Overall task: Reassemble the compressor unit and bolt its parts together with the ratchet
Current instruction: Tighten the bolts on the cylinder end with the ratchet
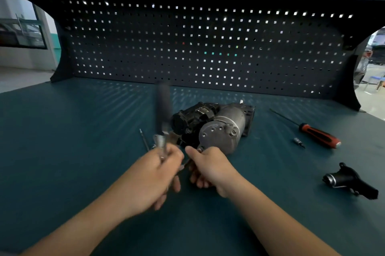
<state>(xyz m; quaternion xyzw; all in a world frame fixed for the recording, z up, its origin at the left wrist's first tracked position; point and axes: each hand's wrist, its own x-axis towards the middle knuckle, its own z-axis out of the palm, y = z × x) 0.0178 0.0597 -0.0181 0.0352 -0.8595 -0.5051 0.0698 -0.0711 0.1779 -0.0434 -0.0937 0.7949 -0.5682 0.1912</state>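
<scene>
While the left hand (154, 174) grips the ratchet (163, 110) close to its metal head, just left of the centre of the frame, the dark handle of the tool stands up almost straight and looks blurred. The right hand (209, 169) is just beside it, a little right of centre, with the thumb stretched toward the near end of the compressor unit (220, 128) and the other fingers curled under the palm; a thin metal piece shows between the two hands, but it cannot be told if the right hand holds it. The compressor unit lies on its side on the green table (62, 130) in the middle of the frame, its silver cylinder at the right, its black half at the left. A thin metal rod (144, 140) lies on the table just left of the ratchet head. At the right of the frame lie a screwdriver (318, 135) with a red and black handle, a small bit (298, 142) near it, and lower down a black housing piece (352, 181), well apart from the unit. A dark pegboard (187, 47) stands behind the table
</scene>
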